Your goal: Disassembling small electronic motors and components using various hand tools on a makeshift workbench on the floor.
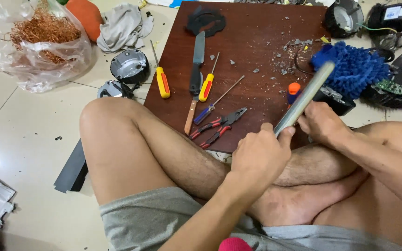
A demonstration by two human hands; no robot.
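**Inspector:** Nearest the lens, a pink rounded object [235,244] at the bottom edge, kind not identifiable. Above it the person's crossed bare legs [164,153] fill the foreground, seated on the tiled floor [19,130].

**Clerk:** And the hands?

**Inspector:** Left hand [260,155] fisted around the lower end of a grey metal rod [305,97], which slants up and right over the work. Right hand [323,123] curled down just beside the rod; what it grips underneath I cannot tell. An orange-capped item [294,89] stands close behind it.

**Clerk:** Risks?

**Inspector:** In my judgement, the rod could glance sideways and catch the right hand, since the two sit almost touching. Grey fragments [284,58] lie loose on the brown board [257,28]; bare skin is near them.

**Clerk:** Surroundings, largest first?

**Inspector:** The board carries the tools. A clear bag of copper wire [43,32] lies far left, a grey cloth [122,25] beside it. A blue fluffy mitt [352,67] lies at the board's right edge. On the board: a knife [196,69], red-handled pliers [219,125], a yellow-handled screwdriver [162,81], a second one [206,86], a blue-handled one [210,109]. The left knee overlaps the board's near corner, crowding access to the pliers
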